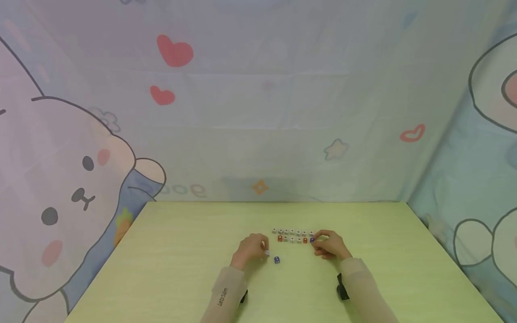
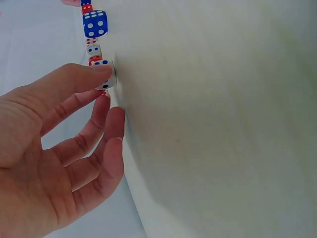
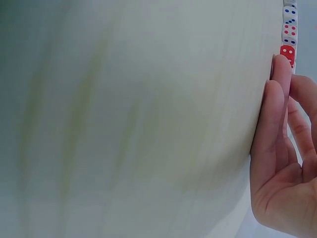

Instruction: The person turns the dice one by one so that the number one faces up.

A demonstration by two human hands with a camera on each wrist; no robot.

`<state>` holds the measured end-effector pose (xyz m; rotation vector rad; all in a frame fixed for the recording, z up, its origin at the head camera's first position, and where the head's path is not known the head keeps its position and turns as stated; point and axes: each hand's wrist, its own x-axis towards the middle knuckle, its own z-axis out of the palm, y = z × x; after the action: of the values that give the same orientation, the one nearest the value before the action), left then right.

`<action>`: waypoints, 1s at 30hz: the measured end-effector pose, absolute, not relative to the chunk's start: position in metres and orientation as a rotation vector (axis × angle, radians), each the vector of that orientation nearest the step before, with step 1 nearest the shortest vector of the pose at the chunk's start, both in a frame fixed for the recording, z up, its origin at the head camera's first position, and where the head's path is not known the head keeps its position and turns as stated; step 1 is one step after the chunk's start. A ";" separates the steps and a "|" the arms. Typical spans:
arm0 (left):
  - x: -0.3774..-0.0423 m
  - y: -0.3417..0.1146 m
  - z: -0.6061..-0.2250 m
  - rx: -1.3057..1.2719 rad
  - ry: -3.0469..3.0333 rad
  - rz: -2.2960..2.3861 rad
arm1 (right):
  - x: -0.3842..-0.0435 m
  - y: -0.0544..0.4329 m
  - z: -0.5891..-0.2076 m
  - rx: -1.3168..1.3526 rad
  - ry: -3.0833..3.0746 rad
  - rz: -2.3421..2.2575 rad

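Note:
My left hand (image 1: 251, 249) pinches a white die (image 2: 110, 78) with blue dots between thumb and index finger; the other fingers are bent and hold nothing. A blue die (image 1: 276, 259) with white dots lies on the table just right of that hand. My right hand (image 1: 332, 245) has its fingertips around another blue die (image 1: 312, 240), at the right end of the nearer row of dice. In the right wrist view the fingers hide that blue die, and a red die (image 3: 287, 53) shows just past the fingertips.
A farther row of white dice (image 1: 292, 232) runs along behind the nearer row, which mixes red dice (image 1: 280, 238) and white dice (image 1: 292, 240). Everything lies on a pale yellow-green table (image 1: 186, 260). A printed cloth (image 1: 258, 112) hangs behind it.

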<state>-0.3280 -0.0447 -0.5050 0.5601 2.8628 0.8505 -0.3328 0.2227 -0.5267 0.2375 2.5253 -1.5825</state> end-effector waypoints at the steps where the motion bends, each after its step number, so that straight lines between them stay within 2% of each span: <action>1: -0.328 -0.045 -0.505 0.560 2.865 0.845 | -0.333 0.223 -0.526 0.237 2.524 -1.581; 30: -0.327 -0.050 -0.492 0.580 2.805 0.767 | -0.333 0.224 -0.527 0.251 2.474 -1.608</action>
<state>-0.3273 -0.0501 -0.4918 0.5800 2.8051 0.7668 -0.3334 0.2238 -0.5268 0.2512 2.4740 -1.6082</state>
